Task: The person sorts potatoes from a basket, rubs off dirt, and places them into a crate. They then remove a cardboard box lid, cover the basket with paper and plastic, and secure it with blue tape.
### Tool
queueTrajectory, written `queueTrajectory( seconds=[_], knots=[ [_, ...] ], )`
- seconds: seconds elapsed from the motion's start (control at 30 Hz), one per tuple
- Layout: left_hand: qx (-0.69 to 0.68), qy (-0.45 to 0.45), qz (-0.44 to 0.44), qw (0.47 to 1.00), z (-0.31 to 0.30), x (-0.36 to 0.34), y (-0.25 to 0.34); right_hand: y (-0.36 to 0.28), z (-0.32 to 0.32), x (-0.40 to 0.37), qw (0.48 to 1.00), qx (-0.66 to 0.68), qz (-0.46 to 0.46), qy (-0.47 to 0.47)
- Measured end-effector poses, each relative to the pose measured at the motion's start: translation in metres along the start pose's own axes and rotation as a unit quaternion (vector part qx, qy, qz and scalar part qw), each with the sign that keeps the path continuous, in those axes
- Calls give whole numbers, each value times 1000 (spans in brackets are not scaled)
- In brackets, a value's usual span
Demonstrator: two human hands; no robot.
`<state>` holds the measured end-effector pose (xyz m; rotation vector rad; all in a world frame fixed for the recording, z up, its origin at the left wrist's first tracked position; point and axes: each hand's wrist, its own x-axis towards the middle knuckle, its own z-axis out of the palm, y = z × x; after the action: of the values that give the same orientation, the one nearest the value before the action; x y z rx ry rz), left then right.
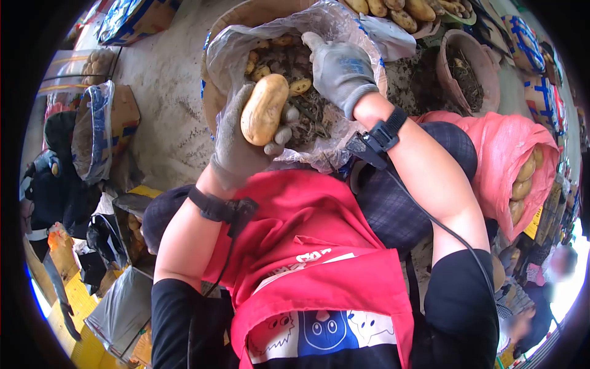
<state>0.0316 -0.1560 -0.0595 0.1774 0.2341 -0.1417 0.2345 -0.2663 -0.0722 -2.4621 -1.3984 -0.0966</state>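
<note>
A large tan potato (264, 109) rests in my left hand (241, 132), whose gloved fingers curl round its underside and right side. Below it stands a round bin (212, 74) lined with clear plastic, holding a few potatoes (300, 87) and dry roots or scraps (314, 117). Over the bin's right part is my right hand (341, 66) in a grey glove, apart from the potato. Its thumb and forefinger side points up and left with the fingers folded; whatever they hold, if anything, is hidden.
A pink sack (522, 138) of potatoes lies at the right. Beyond it stands a pinkish tub (448, 67) with scraps. More potatoes (402, 19) are piled at the top. An open plastic-lined box (126, 120) is at the left; a person (55, 178) is beside it.
</note>
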Motion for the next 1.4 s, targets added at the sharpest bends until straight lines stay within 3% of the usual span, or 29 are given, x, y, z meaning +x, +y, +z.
queueTrajectory(
  seconds=[0.03, 0.07, 0.13, 0.2, 0.23, 0.27, 0.3, 0.33, 0.37, 0.43, 0.5, 0.57, 0.6, 0.63, 0.67, 0.73, 0.77, 0.8, 0.83, 0.87, 0.9, 0.93, 1.0, 1.07, 1.13, 1.2, 1.27, 1.33, 1.4],
  knots=[
    [-3, 0, 7, 1000, -2, -3, -3, -4, -7, 0, 995, 28, 33, -86],
    [346, 71, 162, 921, -6, -6, -7, -4, -9, -3, 997, 65, 25, -39],
    [642, 135, 292, 696, -15, -7, -9, -3, -12, -3, 995, 89, 31, -42],
    [410, 230, 217, 856, -22, -4, -8, 0, -10, -4, 985, 160, 44, -41],
    [346, 248, 194, 884, -23, -5, -6, 3, -7, 0, 985, 161, 42, -40],
    [278, 269, 174, 906, -22, -6, -4, 6, -4, 4, 946, 307, 40, -97],
    [149, 212, 113, 959, -12, -8, 0, 2, -10, 7, 882, 445, 37, -150],
    [18, 148, 49, 988, -5, -9, 2, -5, -25, 5, 785, 549, 163, -237],
    [21, 145, 51, 988, -3, -8, 3, -6, -27, 5, 787, 548, 161, -234],
    [42, 191, 78, 978, 4, -8, 4, -9, -29, 2, 556, 757, 202, -277],
    [55, 170, 103, 978, 20, -18, 9, -7, -33, 0, 543, 771, 172, -284],
    [62, 181, 148, 970, 44, -39, 20, -3, -35, -1, 448, 819, 171, -314],
    [114, 170, 181, 962, 55, -55, 29, 0, -32, -2, 431, 827, 164, -321],
    [180, 168, 216, 945, 57, -81, 45, 1, -32, -3, 433, 826, 161, -323],
    [198, 193, 260, 925, 70, -107, 52, 0, -32, -5, 493, 791, 176, -318],
    [213, 144, 288, 922, 76, -172, 75, 6, -25, -12, 591, 716, 200, -311],
    [242, 195, 351, 883, 80, -205, 74, 10, -26, -21, 688, 644, 168, -291],
    [290, 228, 362, 856, 70, -242, 77, 12, -16, -24, 735, 599, 160, -276],
    [347, 298, 414, 787, 47, -275, 70, 14, -7, -25, 779, 551, 151, -257],
    [398, 378, 449, 705, 25, -309, 63, 15, -7, -28, 777, 556, 151, -254],
    [463, 441, 388, 664, -19, -359, 61, 18, -7, -32, 868, 436, 84, -224],
    [513, 529, 334, 587, -56, -397, 43, 20, -9, -36, 935, 302, 16, -186],
    [502, 646, 235, 525, -120, -453, 3, 20, -17, -43, 946, 282, 10, -162],
    [421, 719, 165, 527, -162, -483, -31, 20, -34, -48, 956, 250, 15, -155],
    [518, 737, 55, 431, -158, -477, -39, 24, -40, -51, 966, 217, 17, -138],
    [695, 672, -16, 254, -131, -459, -4, 25, -50, -50, 976, 169, 23, -135],
    [802, 580, 12, 146, -76, -408, 46, 21, -62, -50, 978, 140, 10, -156],
    [882, 456, 78, 95, -14, -326, 96, 14, -74, -51, 980, 83, -16, -180],
    [925, 326, 148, 129, 32, -227, 129, 6, -82, -51, 976, 73, -23, -205]
  ],
)
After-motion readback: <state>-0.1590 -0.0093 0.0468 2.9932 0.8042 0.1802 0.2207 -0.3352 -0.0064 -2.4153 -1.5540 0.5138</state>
